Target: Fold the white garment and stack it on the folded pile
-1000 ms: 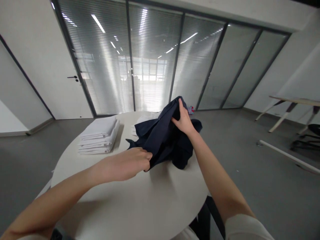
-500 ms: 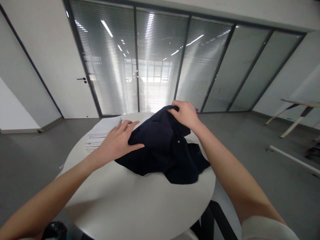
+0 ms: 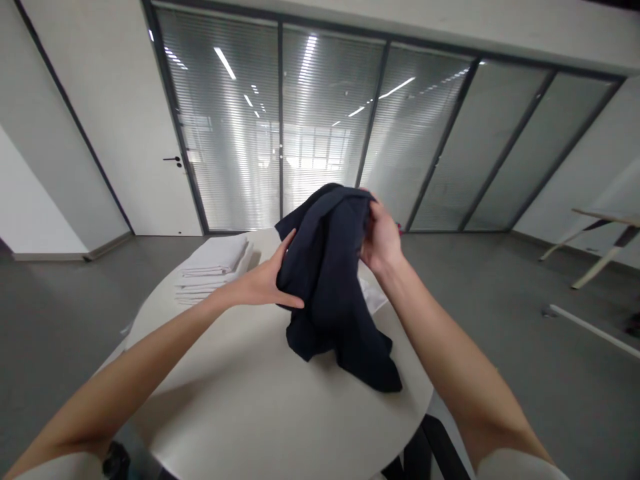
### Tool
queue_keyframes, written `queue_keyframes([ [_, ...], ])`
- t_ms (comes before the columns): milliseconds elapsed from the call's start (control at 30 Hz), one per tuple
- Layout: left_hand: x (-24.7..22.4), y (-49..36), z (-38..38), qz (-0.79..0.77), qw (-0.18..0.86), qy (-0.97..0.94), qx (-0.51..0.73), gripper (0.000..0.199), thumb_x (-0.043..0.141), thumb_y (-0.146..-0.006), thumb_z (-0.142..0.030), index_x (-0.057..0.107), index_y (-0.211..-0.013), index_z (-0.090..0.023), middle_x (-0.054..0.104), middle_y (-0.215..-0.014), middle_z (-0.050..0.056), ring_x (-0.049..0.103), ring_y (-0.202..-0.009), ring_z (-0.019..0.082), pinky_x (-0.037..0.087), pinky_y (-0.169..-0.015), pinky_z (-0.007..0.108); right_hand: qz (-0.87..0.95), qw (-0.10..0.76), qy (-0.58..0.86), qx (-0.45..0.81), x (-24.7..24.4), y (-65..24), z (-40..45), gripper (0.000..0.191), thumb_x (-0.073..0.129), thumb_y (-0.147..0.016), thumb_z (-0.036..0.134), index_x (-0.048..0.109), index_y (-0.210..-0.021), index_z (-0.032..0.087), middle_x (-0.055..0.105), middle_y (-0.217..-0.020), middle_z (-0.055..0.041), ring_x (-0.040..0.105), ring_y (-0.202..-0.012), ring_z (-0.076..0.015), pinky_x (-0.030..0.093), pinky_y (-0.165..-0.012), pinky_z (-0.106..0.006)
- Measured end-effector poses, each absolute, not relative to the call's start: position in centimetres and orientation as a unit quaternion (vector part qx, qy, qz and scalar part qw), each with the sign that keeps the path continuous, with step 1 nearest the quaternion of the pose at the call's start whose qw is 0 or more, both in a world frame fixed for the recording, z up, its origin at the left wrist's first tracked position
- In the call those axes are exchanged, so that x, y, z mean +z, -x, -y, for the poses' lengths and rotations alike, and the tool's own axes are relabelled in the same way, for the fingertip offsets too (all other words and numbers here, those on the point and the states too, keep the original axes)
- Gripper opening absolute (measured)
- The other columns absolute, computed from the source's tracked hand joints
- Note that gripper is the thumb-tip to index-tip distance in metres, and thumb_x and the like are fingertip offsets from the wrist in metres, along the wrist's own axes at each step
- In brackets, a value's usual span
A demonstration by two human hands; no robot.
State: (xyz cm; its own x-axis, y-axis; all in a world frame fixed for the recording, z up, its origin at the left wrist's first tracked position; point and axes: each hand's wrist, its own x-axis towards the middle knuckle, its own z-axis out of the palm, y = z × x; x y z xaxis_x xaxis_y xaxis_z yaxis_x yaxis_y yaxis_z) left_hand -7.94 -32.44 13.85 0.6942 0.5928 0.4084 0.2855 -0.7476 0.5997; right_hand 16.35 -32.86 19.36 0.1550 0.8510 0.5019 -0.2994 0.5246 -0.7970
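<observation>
A dark navy garment (image 3: 325, 267) hangs bunched and folded over between my hands. Its upper part is raised, and its loose lower ends reach down to the white round table (image 3: 240, 400). My right hand (image 3: 383, 237) grips the garment's upper right edge, with some fingertips hidden behind the fabric. At the left side, my left hand (image 3: 265, 277) cups the cloth, thumb in front and a finger stretched along its upper edge; the other fingers are out of sight. To the left of the garment lies a stack of folded white cloths (image 3: 215, 263).
Something white and crumpled (image 3: 374, 297) shows behind the garment on the table's right. A black chair part (image 3: 443, 447) stands by the table's near right edge. Farther right are a wooden-topped table (image 3: 607, 219) and a white bar (image 3: 593, 330). Glass partitions (image 3: 320, 127) line the back.
The garment has been lifted and turned, its top now higher and its loose ends hanging down. My left hand has moved right with it. More of the white stack shows.
</observation>
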Motion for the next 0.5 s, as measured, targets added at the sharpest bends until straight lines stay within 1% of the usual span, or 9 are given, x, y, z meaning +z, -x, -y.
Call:
queue_keyframes([
  [33, 13.0, 7.2, 32.6, -0.231, 0.282, -0.878, 0.309, 0.108, 0.087, -0.060, -0.054, 0.038, -0.149, -0.021, 0.049, -0.148, 0.015, 0.044, -0.136, 0.038, 0.038, -0.112, 0.052, 0.510, 0.689, 0.253, 0.449, 18.5, -15.1, 33.4, 0.034, 0.068, -0.081, 0.043, 0.062, -0.110, 0.027, 0.069, -0.089, 0.0016, 0.067, -0.083, -0.0180, 0.058, -0.070, -0.031],
  [100, 11.4, 5.8, 32.7, -0.205, 0.346, -0.853, 0.332, 0.086, 0.084, -0.065, -0.054, 0.053, -0.135, -0.017, 0.060, -0.135, 0.016, 0.053, -0.129, 0.039, 0.042, -0.109, 0.054, 0.557, 0.620, 0.232, 0.502, 16.9, -12.8, 34.6, 0.043, 0.071, -0.078, 0.041, 0.062, -0.118, 0.028, 0.071, -0.096, 0.0003, 0.067, -0.092, -0.0199, 0.058, -0.081, -0.035],
  [133, 10.8, 5.2, 32.6, -0.201, 0.377, -0.834, 0.350, 0.075, 0.082, -0.068, -0.054, 0.058, -0.128, -0.016, 0.065, -0.128, 0.016, 0.057, -0.123, 0.038, 0.045, -0.106, 0.053, 0.595, 0.587, 0.231, 0.499, 16.3, -12.1, 35.2, 0.049, 0.073, -0.077, 0.041, 0.061, -0.123, 0.029, 0.071, -0.102, -0.0007, 0.067, -0.098, -0.0212, 0.056, -0.087, -0.037],
  [200, 10.0, 4.5, 32.2, -0.214, 0.415, -0.787, 0.403, 0.061, 0.080, -0.071, -0.052, 0.063, -0.118, -0.016, 0.070, -0.118, 0.014, 0.063, -0.115, 0.036, 0.048, -0.103, 0.052, 0.666, 0.553, 0.257, 0.429, 15.5, -11.7, 36.0, 0.062, 0.075, -0.077, 0.042, 0.056, -0.135, 0.030, 0.069, -0.116, -0.0033, 0.064, -0.110, -0.0245, 0.052, -0.099, -0.043],
  [267, 9.9, 4.3, 31.7, -0.256, 0.416, -0.726, 0.485, 0.061, 0.082, -0.069, -0.048, 0.063, -0.118, -0.017, 0.070, -0.119, 0.012, 0.063, -0.116, 0.034, 0.049, -0.104, 0.050, 0.699, 0.561, 0.315, 0.312, 15.1, -12.3, 36.3, 0.074, 0.074, -0.079, 0.048, 0.047, -0.145, 0.032, 0.060, -0.135, -0.0062, 0.055, -0.125, -0.0284, 0.045, -0.107, -0.048],
  [300, 10.1, 4.3, 31.5, -0.277, 0.415, -0.693, 0.521, 0.063, 0.082, -0.069, -0.046, 0.061, -0.120, -0.018, 0.069, -0.122, 0.012, 0.062, -0.117, 0.033, 0.049, -0.104, 0.049, 0.700, 0.568, 0.349, 0.257, 14.8, -12.8, 36.3, 0.081, 0.073, -0.078, 0.052, 0.041, -0.150, 0.032, 0.052, -0.146, -0.0071, 0.048, -0.133, -0.0306, 0.041, -0.110, -0.051],
  [367, 10.7, 4.4, 31.3, -0.304, 0.436, -0.647, 0.547, 0.061, 0.077, -0.075, -0.047, 0.058, -0.126, -0.019, 0.067, -0.126, 0.011, 0.063, -0.117, 0.032, 0.051, -0.102, 0.048, 0.697, 0.566, 0.397, 0.191, 14.1, -13.6, 36.0, 0.100, 0.076, -0.074, 0.058, 0.025, -0.157, 0.034, 0.029, -0.161, -0.0067, 0.030, -0.146, -0.0340, 0.034, -0.114, -0.056],
  [433, 11.3, 4.3, 31.4, -0.308, 0.460, -0.659, 0.509, 0.054, 0.067, -0.083, -0.048, 0.059, -0.129, -0.020, 0.067, -0.126, 0.011, 0.064, -0.115, 0.031, 0.053, -0.099, 0.048, 0.713, 0.541, 0.395, 0.206, 12.8, -13.7, 35.7, 0.116, 0.079, -0.069, 0.060, 0.012, -0.159, 0.034, 0.015, -0.166, -0.0054, 0.019, -0.150, -0.0337, 0.028, -0.118, -0.056],
  [500, 11.8, 4.5, 31.4, -0.310, 0.414, -0.727, 0.451, 0.046, 0.066, -0.085, -0.047, 0.065, -0.122, -0.020, 0.069, -0.123, 0.010, 0.061, -0.119, 0.032, 0.049, -0.103, 0.050, 0.729, 0.514, 0.365, 0.266, 11.2, -13.2, 35.5, 0.116, 0.080, -0.069, 0.056, 0.011, -0.160, 0.034, 0.019, -0.165, -0.0053, 0.024, -0.150, -0.0306, 0.027, -0.120, -0.051],
])
